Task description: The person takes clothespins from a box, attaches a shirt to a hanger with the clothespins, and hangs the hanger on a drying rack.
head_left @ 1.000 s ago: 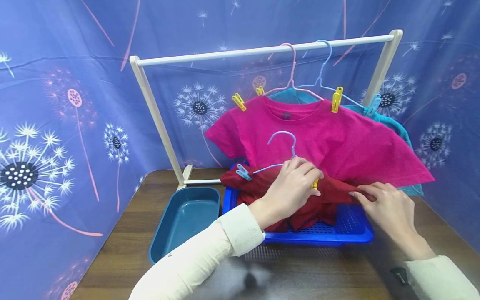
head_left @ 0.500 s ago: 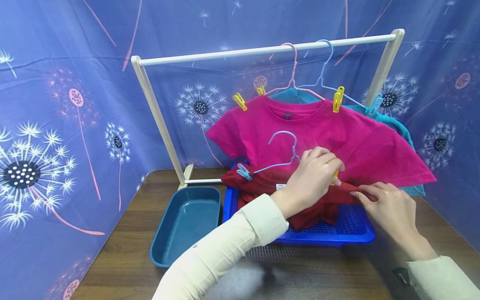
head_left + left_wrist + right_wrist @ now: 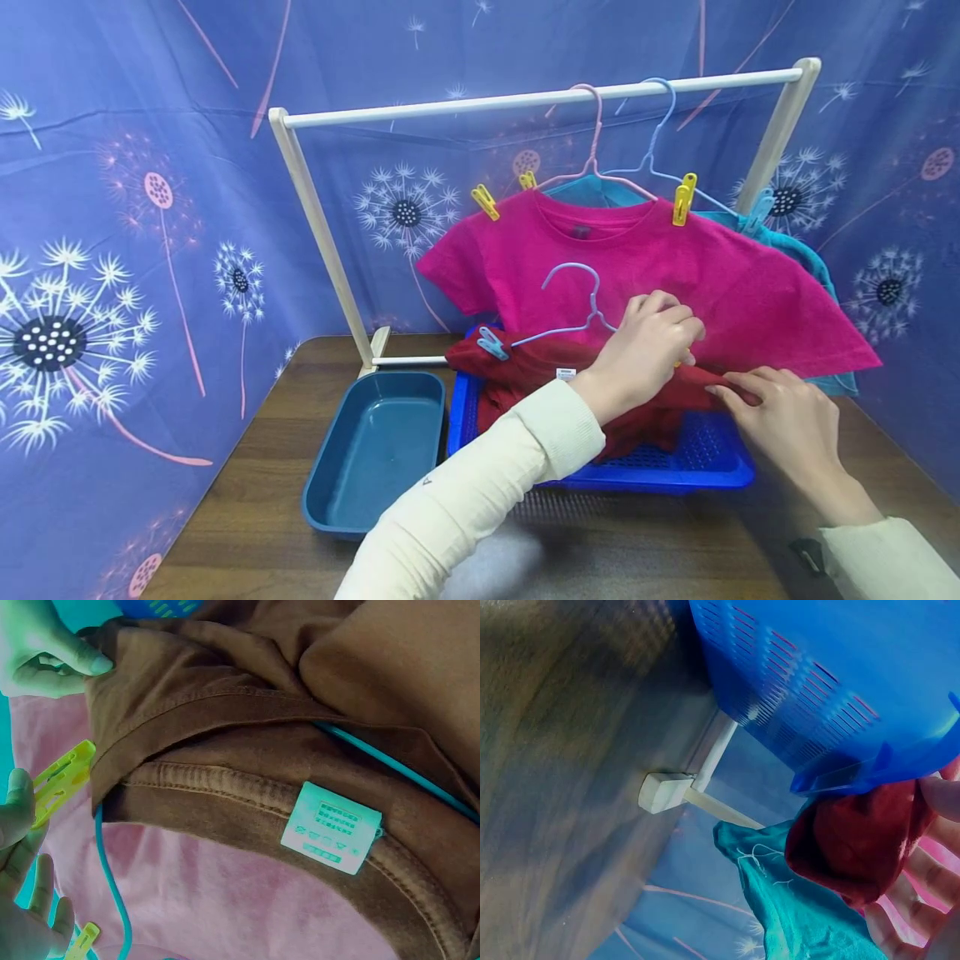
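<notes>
My left hand (image 3: pixel 648 346) pinches a yellow clothespin (image 3: pixel 61 787) between thumb and fingers, its tip right at the edge of the red T-shirt (image 3: pixel 517 367). My right hand (image 3: pixel 791 429) pinches the shirt's right end between thumb and fingers. A light blue hanger (image 3: pixel 551 333) runs inside the shirt's neckline, its hook standing up in front of a pink T-shirt (image 3: pixel 525 258). A blue clothespin (image 3: pixel 492 342) grips the red shirt on the hanger's left side. The white care label (image 3: pixel 332 827) shows at the neckline. In the head view my left hand mostly hides the yellow clothespin.
Below the red shirt stands a blue basket (image 3: pixel 652 479). A teal tray (image 3: pixel 375 450) sits left of it on the wooden table (image 3: pixel 247 500). Behind, a white rack (image 3: pixel 450 107) carries the pink shirt on a pink hanger (image 3: pixel 596 146) and a turquoise shirt (image 3: pixel 806 258) on a blue one.
My left hand has moved right along the hanger with the yellow clothespin, toward my right hand, uncovering the label. My right hand keeps its hold on the red T-shirt.
</notes>
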Tool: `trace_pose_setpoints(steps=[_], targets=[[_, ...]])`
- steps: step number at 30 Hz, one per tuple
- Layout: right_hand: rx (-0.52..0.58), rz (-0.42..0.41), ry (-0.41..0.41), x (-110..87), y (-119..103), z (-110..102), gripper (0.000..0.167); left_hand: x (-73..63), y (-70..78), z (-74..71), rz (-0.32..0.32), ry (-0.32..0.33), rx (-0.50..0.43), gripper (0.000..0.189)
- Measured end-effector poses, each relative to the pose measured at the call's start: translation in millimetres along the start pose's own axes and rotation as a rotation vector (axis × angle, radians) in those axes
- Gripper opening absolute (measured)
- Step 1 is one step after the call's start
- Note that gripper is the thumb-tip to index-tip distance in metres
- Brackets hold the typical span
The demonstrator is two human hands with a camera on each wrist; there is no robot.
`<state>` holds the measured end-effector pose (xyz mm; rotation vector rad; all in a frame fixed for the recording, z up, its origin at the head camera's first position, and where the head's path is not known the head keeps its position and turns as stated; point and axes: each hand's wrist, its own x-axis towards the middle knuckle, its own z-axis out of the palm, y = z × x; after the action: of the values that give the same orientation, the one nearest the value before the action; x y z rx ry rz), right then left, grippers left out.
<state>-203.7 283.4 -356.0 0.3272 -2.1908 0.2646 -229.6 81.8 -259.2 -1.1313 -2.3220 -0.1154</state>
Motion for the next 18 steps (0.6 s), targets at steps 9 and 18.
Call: trace_pose_setpoints(steps=[9, 18], targets=[[0.001, -0.019, 0.017, -1.0, 0.5, -2.0, 0.031, 2.1, 1.6, 5.0, 0.004, -0.029, 0.019, 0.019], [0.002, -0.014, 0.008, -1.7, -1.0, -3.0, 0.031, 1.8, 3.6, 10.9, -0.01, -0.047, 0.073, 0.011]])
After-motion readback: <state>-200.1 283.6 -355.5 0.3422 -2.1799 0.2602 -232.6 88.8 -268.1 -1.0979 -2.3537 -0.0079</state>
